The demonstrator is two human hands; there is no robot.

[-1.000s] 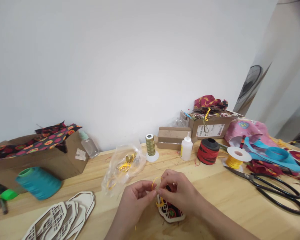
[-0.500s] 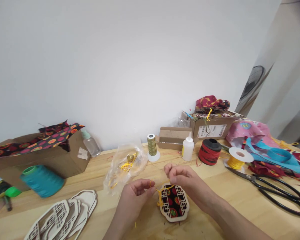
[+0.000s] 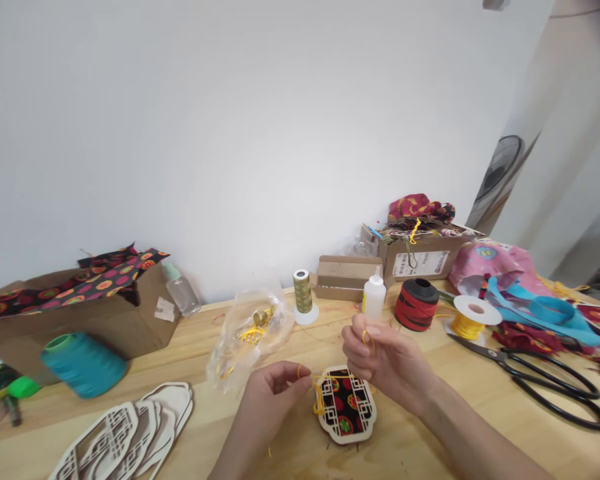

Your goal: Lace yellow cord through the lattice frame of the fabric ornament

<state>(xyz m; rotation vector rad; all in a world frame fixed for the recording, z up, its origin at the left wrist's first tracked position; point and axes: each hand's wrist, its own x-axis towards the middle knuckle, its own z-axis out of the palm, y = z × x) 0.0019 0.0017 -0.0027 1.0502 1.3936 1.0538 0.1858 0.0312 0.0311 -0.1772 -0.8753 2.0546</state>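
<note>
A pale wooden fretwork frame (image 3: 347, 437) with dark flowered fabric (image 3: 347, 405) inside lies on the table between my hands. Yellow cord (image 3: 319, 400) hangs at its upper left edge and runs across its top. Left of the frame, my left hand (image 3: 280, 393) pinches the cord between thumb and fingers. My right hand (image 3: 380, 353) is raised over the frame's upper right, its fingers curled shut on the cord, and a small loop shows at the fingertips.
Black-handled scissors (image 3: 545, 380) and a yellow cord spool (image 3: 475, 313) lie to the right. Behind stand a glue bottle (image 3: 375, 297), a red thread spool (image 3: 416, 305) and a gold thread cone (image 3: 303, 293). Left are stacked wooden frames (image 3: 130, 433) and a teal cone (image 3: 83, 365).
My right hand has moved up and slightly right, its fingers more curled, with cord in them. My left hand keeps its pinch in nearly the same place. The frame stays on the table.
</note>
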